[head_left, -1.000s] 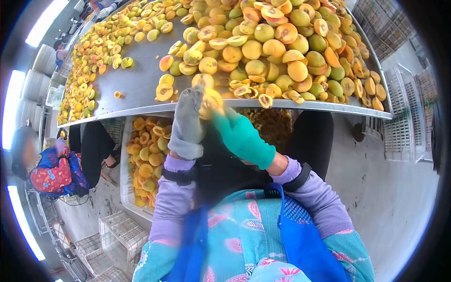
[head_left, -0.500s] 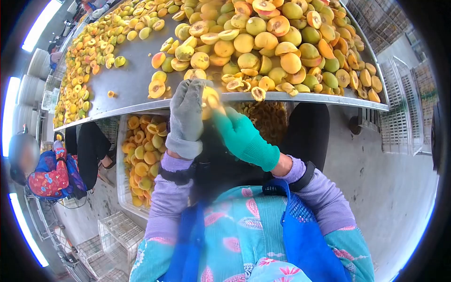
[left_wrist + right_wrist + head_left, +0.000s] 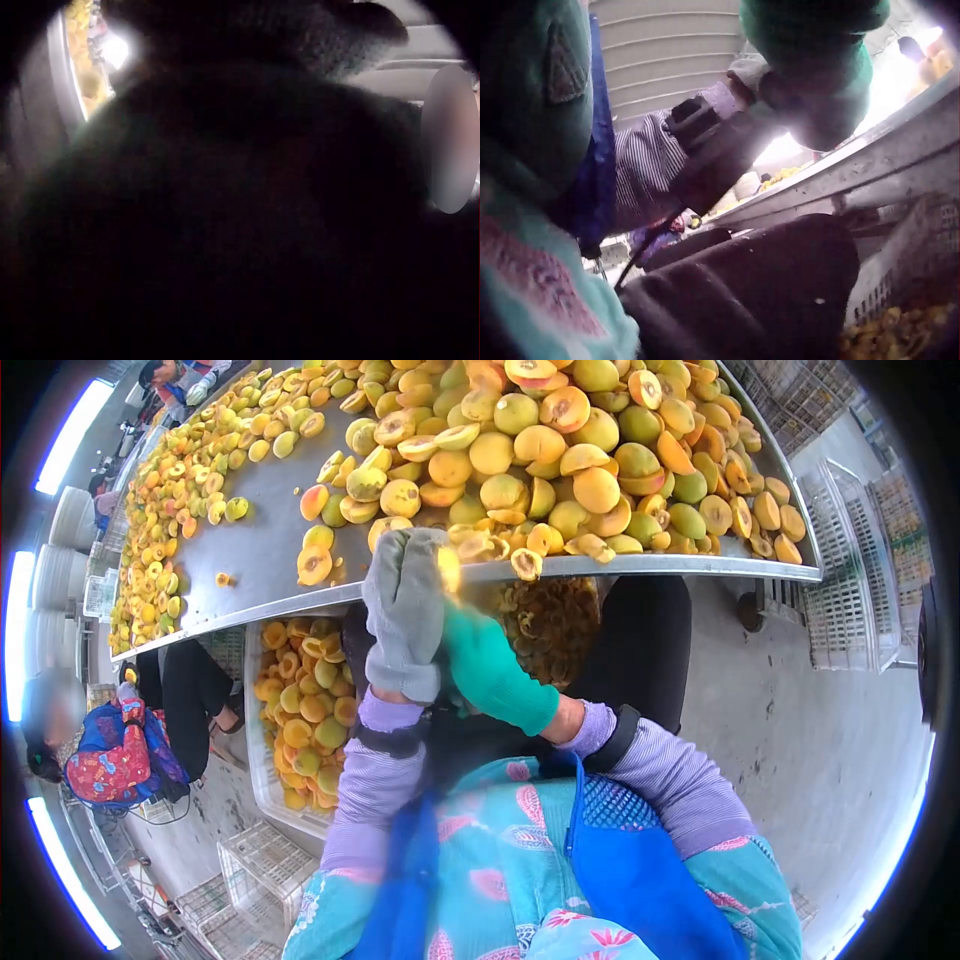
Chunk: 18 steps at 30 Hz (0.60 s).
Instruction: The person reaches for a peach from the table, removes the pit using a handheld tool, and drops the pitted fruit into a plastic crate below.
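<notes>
In the head view my left hand (image 3: pixel 405 610), in a grey glove, grips a yellow peach (image 3: pixel 449 570) at the front edge of the steel table. The peach is blurred and partly covered by the fingers. My right hand (image 3: pixel 495 670), in a green glove, is close against the left hand, just below the peach. Its fingertips are blurred and hidden, so I cannot tell what they hold. The right wrist view shows the green glove (image 3: pixel 810 75) from below. Near-black fills most of the left wrist view.
Halved peaches (image 3: pixel 540 445) are heaped on the table (image 3: pixel 250 550). Below stand a white crate (image 3: pixel 262 760) of peach halves and a container of scraps (image 3: pixel 545 625) between my knees. Another person (image 3: pixel 110 750) sits at left. Empty crates (image 3: pixel 265 870) stand on the floor; more crates (image 3: pixel 850 570) stand at right.
My right hand has moved left and down, closer to the left hand, and less of the peach shows between them. The head view has shifted slightly; the heap looks the same.
</notes>
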{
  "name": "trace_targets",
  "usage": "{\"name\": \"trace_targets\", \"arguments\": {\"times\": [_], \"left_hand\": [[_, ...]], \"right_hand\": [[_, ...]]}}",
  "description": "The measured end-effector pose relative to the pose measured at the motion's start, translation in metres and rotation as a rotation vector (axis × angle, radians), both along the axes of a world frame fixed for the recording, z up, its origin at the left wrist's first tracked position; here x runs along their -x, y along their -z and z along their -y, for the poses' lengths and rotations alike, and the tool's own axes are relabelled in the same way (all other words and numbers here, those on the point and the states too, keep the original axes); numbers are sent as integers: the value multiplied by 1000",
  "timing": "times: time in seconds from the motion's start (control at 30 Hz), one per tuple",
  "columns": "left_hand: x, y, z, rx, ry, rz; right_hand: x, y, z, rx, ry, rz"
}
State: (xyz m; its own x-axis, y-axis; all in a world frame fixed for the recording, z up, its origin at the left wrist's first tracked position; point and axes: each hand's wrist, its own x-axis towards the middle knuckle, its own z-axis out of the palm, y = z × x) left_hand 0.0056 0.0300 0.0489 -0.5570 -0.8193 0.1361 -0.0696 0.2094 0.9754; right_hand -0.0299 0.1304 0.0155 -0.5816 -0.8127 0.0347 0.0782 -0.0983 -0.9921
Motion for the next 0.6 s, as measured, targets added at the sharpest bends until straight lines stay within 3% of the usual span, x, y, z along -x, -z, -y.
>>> {"name": "trace_targets", "arguments": {"times": [0.03, 0.1, 0.17, 0.2, 0.23, 0.3, 0.33, 0.4, 0.47, 0.57, 0.6], "left_hand": [[-1, 0, -2, 30, -9, -27], [-6, -1, 2, 123, 132, -28], [-5, 0, 8, -2, 217, -76], [-5, 5, 8, -95, 201, -129], [-3, 21, 4, -198, 152, -205], [14, 79, 15, -403, 37, -413], [20, 23, 4, -343, 108, -179], [16, -19, 2, -314, 49, 64], [12, -22, 12, -400, 121, 106], [14, -12, 20, -462, 161, 54], [17, -9, 25, -467, 168, 18]], "right_hand": [[3, -12, -2, -163, -79, 243], [15, 1, -11, 47, 6, -314], [35, 3, -28, -42, -100, -496], [46, 0, -33, -172, -291, -436], [39, -1, -31, -147, -334, -390], [26, -4, -21, -129, -296, -7], [27, -4, -18, -149, -289, 202], [34, -1, -13, -194, -318, 395], [40, 12, -8, -241, -354, 310], [24, -36, -4, -206, -285, 908], [23, -33, -2, -221, -266, 758]]}}
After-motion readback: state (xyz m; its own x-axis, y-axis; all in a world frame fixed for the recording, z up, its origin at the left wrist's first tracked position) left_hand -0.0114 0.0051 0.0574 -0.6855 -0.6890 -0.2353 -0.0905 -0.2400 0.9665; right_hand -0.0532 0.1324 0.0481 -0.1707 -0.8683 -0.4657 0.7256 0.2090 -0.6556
